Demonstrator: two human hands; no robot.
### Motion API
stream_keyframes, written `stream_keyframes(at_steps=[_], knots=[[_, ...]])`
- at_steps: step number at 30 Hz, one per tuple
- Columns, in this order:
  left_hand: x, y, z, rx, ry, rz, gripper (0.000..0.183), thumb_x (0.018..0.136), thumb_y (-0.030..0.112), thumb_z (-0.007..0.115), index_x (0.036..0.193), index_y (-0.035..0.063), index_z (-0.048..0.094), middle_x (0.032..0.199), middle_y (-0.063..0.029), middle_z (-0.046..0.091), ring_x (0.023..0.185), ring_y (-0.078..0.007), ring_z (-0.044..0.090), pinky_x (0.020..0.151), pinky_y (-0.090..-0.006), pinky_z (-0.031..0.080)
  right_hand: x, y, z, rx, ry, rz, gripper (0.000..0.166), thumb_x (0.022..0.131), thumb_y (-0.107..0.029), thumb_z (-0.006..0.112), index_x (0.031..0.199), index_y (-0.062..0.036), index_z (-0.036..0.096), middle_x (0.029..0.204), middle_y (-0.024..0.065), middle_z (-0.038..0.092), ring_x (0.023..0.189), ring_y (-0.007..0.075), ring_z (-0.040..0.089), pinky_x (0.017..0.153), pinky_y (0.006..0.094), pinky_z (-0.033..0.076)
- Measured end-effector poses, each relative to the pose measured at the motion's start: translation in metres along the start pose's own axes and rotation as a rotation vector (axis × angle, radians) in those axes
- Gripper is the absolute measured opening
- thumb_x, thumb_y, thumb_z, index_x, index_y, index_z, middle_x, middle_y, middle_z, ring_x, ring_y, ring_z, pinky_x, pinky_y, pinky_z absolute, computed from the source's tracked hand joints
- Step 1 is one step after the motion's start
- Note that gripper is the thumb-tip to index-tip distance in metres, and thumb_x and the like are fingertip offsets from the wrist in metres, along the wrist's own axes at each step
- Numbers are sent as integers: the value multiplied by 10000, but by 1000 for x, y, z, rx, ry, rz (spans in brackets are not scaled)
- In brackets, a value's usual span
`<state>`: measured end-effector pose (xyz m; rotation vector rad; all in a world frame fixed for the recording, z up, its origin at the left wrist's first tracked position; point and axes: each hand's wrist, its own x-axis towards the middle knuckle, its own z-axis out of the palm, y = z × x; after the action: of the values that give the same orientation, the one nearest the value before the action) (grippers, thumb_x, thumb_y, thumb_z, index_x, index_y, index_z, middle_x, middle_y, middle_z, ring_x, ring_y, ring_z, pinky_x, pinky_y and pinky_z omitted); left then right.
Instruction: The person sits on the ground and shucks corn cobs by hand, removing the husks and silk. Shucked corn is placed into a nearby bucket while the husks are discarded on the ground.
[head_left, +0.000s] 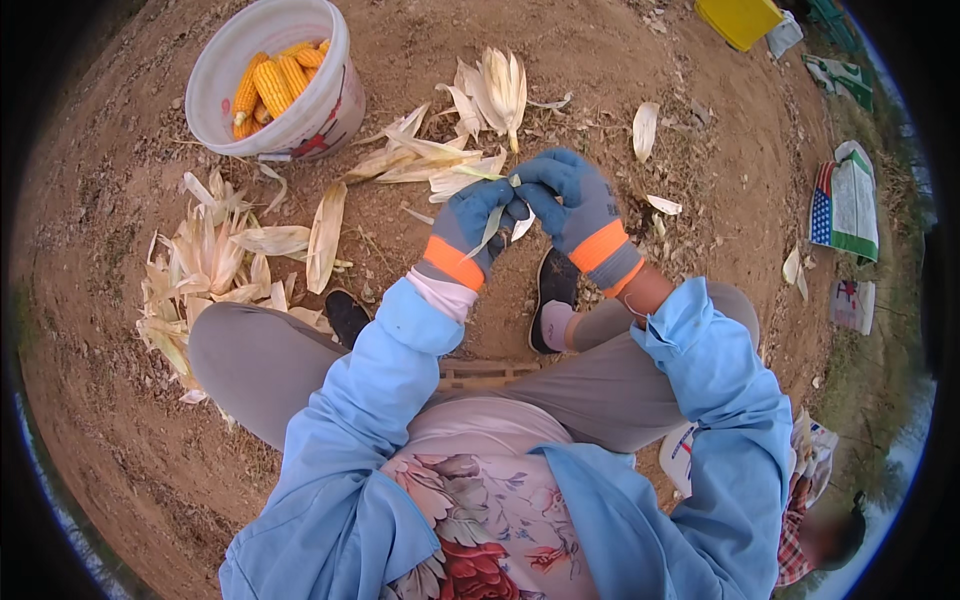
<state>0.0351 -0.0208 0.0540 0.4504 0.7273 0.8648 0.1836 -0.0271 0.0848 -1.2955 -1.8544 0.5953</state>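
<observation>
My left hand (469, 225) and my right hand (566, 196) wear grey and blue coated work gloves with orange cuffs. They meet at the fingertips above the ground, in front of my shoes. Pale strips of corn husk (491, 229) hang from the fingers of my left hand, which is closed around them. My right thumb and fingers pinch a small piece of husk at the same spot. Whether a cob is inside the grip is hidden by the gloves. Just beyond the hands, dry corn husks (420, 163) lie on the soil, with an opened husk (504, 90) behind them.
A white plastic bucket (341, 112) at the upper left holds several husked yellow corn cobs (274, 86). A heap of husks (210, 262) lies by my left knee. Along the right stand a yellow container (739, 21), printed sacks (847, 202) and a person in a checked shirt (795, 536).
</observation>
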Motion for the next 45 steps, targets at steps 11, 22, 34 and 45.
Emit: stream_keyframes(at_steps=[11, 22, 34, 45], knots=[[2, 5, -2, -65, -55, -26, 366, 867, 394, 501, 815, 45, 598, 681, -38, 597, 515, -86, 532, 413, -180, 393, -1, -7, -1, 261, 11, 155, 114, 777, -58, 589, 883, -25, 614, 806, 76, 565, 609, 168, 569, 499, 247, 458], [-1, 5, -7, 210, -70, 31, 206, 797, 188, 638, 878, 2, 602, 779, -48, 613, 682, -107, 567, 614, -210, 438, -3, -4, -3, -29, -42, -31, 174, 750, 23, 564, 904, -43, 611, 829, 101, 568, 671, 235, 579, 568, 297, 479], [-5, 3, -1, 414, 27, 117, 186, 793, 202, 591, 918, 69, 626, 758, 13, 603, 619, -48, 484, 545, -186, 367, -3, 0, -2, 75, -55, 241, 193, 741, -34, 575, 932, -23, 553, 837, 109, 580, 760, 236, 561, 687, 319, 463], [1, -6, -9, 430, -26, 202, 195, 826, 224, 569, 920, 61, 621, 751, 8, 598, 622, -54, 478, 547, -190, 372, -1, 3, -10, -49, -222, 317, 150, 769, -136, 583, 872, -27, 591, 844, 153, 583, 778, 308, 566, 680, 369, 456]])
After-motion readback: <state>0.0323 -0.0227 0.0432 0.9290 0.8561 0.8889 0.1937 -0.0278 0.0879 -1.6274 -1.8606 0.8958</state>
